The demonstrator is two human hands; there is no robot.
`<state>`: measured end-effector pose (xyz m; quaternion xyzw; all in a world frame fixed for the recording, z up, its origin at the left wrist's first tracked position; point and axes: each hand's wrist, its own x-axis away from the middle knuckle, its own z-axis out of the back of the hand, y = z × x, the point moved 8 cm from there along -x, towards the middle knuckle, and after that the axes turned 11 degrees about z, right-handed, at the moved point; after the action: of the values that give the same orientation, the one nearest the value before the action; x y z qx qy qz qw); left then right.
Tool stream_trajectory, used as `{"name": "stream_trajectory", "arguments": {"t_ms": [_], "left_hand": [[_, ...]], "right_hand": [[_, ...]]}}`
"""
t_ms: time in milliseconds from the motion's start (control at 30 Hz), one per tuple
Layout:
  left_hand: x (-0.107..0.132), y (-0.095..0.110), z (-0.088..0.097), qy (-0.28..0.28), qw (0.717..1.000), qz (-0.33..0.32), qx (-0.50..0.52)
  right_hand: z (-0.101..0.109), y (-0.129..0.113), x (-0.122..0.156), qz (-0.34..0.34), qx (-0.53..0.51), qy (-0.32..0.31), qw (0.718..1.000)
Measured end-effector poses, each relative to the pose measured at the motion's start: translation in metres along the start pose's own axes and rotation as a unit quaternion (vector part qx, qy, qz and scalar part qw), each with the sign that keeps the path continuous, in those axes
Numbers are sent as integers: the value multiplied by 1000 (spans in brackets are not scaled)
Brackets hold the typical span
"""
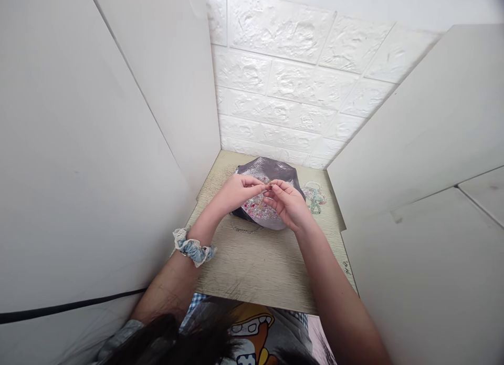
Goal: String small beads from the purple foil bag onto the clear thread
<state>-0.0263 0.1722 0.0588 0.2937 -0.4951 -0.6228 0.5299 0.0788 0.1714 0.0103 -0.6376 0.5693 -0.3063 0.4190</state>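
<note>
My left hand (241, 190) and my right hand (290, 203) meet over an opened shiny grey pouch (271, 168). Both are closed in a pinch, fingertips nearly touching, around something too small to make out. Below them, many small pink, white and red beads (260, 211) lie spread in the pouch; my fingers hide part of them. A strand of clear beads (246, 230) lies on the wooden tabletop by the pouch's front edge.
Strings of clear, green and pink beads (316, 199) lie right of the pouch. Small shiny pieces (346, 268) sit near the tabletop's (252, 270) right edge. White panels (157, 92) (425, 197) close in both sides, with a white brick-patterned wall (283, 86) behind.
</note>
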Motion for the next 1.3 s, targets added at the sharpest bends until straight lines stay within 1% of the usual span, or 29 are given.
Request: {"name": "stream_trajectory", "arguments": {"t_ms": [133,300,500,767,1000,1167,1300], "left_hand": [[0,-3,-1,8,1000,14,-15],[-1,-2,-1,15,1000,-7,-18],[0,-1,-1,7,1000,-11,0],[-1,-2,-1,8,1000,-10,-10],[-1,-2,-2,9,1000,-8,-11],[-1,-1,-2,3,1000,-10,0],[0,-1,-1,11,1000,-9,-5]], "right_hand": [[-4,0,1,1,-47,7,999],[-6,1,1,15,-74,15,997],[-5,3,1,11,-78,15,997],[-9,3,2,21,-93,15,995],[-10,7,2,15,-100,23,995],[-10,7,2,13,-125,24,992],[-10,7,2,16,-113,19,993]]}}
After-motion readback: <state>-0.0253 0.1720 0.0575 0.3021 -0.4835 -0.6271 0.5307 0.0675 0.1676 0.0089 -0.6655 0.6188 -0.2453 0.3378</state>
